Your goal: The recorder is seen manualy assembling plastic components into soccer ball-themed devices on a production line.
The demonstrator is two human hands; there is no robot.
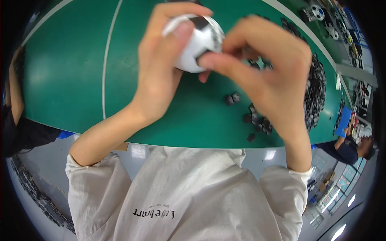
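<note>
My left hand (159, 60) is wrapped round a white ball (191, 52) with black patches, like a small football. It holds the ball above the green table, thumb across its near left side. My right hand (265, 60) is closed at the ball's right side. Its thumb tip presses a small black piece (200, 55) against the white surface. Blur hides whether that piece is set in the ball or loose. Below my right hand lie a pair of small black pieces (232, 98) and a scatter of black pieces (259, 122).
A big heap of black pieces (315, 92) spreads along the right of the green table (136, 80). A pale line (105, 68) crosses the tabletop at left. A co-worker's arm (15, 88) rests at the left edge; another person (350, 150) sits at right by a blue tray (343, 121).
</note>
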